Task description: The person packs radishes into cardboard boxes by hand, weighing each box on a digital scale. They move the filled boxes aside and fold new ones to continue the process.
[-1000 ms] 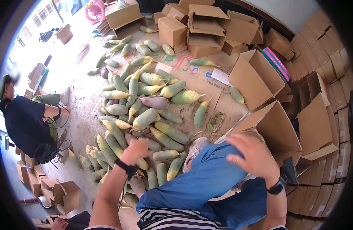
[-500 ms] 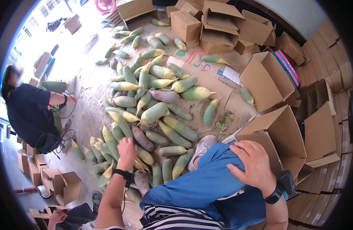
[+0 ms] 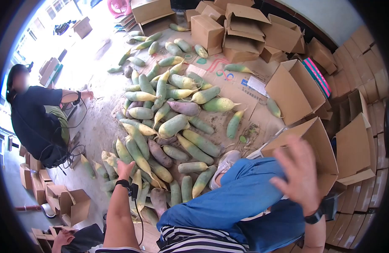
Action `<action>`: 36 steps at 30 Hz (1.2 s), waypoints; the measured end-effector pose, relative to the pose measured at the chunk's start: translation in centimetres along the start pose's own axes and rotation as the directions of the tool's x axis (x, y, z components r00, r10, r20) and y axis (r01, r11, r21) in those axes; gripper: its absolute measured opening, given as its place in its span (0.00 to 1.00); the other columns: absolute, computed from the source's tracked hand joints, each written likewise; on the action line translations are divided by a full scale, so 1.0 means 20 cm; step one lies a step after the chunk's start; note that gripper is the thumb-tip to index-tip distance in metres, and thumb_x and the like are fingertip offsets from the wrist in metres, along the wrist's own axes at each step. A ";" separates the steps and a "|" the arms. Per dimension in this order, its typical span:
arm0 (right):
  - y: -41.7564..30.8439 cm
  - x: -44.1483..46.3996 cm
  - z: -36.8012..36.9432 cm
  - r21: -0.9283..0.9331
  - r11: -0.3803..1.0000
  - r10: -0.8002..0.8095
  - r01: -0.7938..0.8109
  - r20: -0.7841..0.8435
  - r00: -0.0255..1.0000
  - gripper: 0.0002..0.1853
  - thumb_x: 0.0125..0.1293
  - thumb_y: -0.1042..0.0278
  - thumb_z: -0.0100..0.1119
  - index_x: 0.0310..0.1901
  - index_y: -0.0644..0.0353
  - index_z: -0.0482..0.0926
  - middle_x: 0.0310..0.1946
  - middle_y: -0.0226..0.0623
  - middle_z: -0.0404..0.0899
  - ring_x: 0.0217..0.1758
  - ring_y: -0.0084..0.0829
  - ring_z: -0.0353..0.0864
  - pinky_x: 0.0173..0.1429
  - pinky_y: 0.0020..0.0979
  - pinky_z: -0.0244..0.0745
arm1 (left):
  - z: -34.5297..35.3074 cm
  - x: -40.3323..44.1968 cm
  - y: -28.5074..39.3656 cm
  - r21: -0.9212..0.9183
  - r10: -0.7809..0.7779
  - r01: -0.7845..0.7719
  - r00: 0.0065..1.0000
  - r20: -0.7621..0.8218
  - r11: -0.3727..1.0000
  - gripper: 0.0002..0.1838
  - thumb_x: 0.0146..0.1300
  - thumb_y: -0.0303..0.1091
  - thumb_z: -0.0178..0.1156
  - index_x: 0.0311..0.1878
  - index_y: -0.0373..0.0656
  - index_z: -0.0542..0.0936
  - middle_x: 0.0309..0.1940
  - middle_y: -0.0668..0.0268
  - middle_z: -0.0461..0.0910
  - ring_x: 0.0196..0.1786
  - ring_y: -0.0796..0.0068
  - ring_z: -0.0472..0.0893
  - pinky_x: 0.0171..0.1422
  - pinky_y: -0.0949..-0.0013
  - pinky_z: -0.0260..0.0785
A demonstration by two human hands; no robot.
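Green radishes (image 3: 173, 126) lie piled mainly at 9 o'clock of view ctr. L hand (image 3: 126, 169) is at the pile's 7 o'clock, part-hidden, so can't say if its grip has one; R hand (image 3: 299, 175), grip spread wide, is at 4 o'clock nr a cardboard box (image 3: 324, 156).

No wording can be read; blue print (image 3: 244, 82) on the flattened cardboard (image 3: 258, 114) is too small.
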State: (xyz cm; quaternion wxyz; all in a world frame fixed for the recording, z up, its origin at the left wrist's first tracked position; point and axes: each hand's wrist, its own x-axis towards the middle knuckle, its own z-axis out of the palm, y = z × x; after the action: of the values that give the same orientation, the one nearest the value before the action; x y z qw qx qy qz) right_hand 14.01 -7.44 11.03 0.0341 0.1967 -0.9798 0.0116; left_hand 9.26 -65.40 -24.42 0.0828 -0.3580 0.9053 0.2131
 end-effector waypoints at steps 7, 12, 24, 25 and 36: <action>0.46 0.03 -0.40 -0.162 0.906 0.203 -0.392 -0.644 0.737 0.27 0.68 0.67 0.52 0.69 0.60 0.67 0.73 0.47 0.58 0.76 0.45 0.58 0.77 0.40 0.52 | 0.24 0.28 -0.29 -0.150 -0.089 0.099 0.993 0.074 0.984 0.57 0.38 0.48 0.81 0.63 0.18 0.63 0.58 0.41 0.75 0.62 0.50 0.76 0.64 0.60 0.70; 0.25 0.09 -0.36 -0.137 0.986 -0.130 0.095 -0.276 0.952 0.26 0.60 0.55 0.67 0.58 0.57 0.76 0.52 0.39 0.76 0.56 0.42 0.75 0.62 0.41 0.71 | -0.08 -0.07 0.06 -0.459 -0.169 0.334 0.916 0.363 0.823 0.25 0.52 0.35 0.72 0.52 0.37 0.77 0.43 0.59 0.81 0.40 0.63 0.82 0.38 0.58 0.75; 0.44 -0.21 0.11 0.402 0.883 0.240 -0.244 0.060 0.969 0.23 0.61 0.63 0.65 0.57 0.60 0.76 0.51 0.47 0.79 0.53 0.46 0.79 0.57 0.38 0.75 | -0.46 -0.60 1.02 -0.798 0.596 0.083 0.619 0.511 0.597 0.24 0.62 0.36 0.64 0.59 0.35 0.74 0.48 0.65 0.80 0.48 0.76 0.79 0.52 0.70 0.72; 0.46 -0.22 0.11 0.386 0.882 0.273 -0.270 0.049 0.961 0.23 0.61 0.63 0.65 0.57 0.60 0.76 0.51 0.47 0.79 0.53 0.46 0.79 0.57 0.38 0.75 | -0.47 -0.68 1.18 -0.829 0.684 0.045 0.541 0.489 0.557 0.26 0.61 0.35 0.64 0.61 0.34 0.73 0.50 0.64 0.79 0.51 0.75 0.78 0.57 0.68 0.72; 0.43 -0.29 -0.01 0.991 0.028 0.543 0.132 -0.126 0.830 0.42 0.60 0.56 0.73 0.69 0.63 0.60 0.60 0.40 0.72 0.64 0.30 0.70 0.68 0.34 0.67 | -0.51 -1.91 2.28 -0.572 0.972 -0.803 -0.231 0.043 -0.166 0.39 0.52 0.33 0.70 0.66 0.32 0.65 0.54 0.50 0.72 0.59 0.51 0.73 0.65 0.59 0.66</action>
State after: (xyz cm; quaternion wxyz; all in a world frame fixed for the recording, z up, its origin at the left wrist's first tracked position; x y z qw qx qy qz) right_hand 16.00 2.69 10.70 0.1307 0.0030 -0.6728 0.7282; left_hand 6.01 -16.70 11.27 0.0544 0.4993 0.7494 0.4314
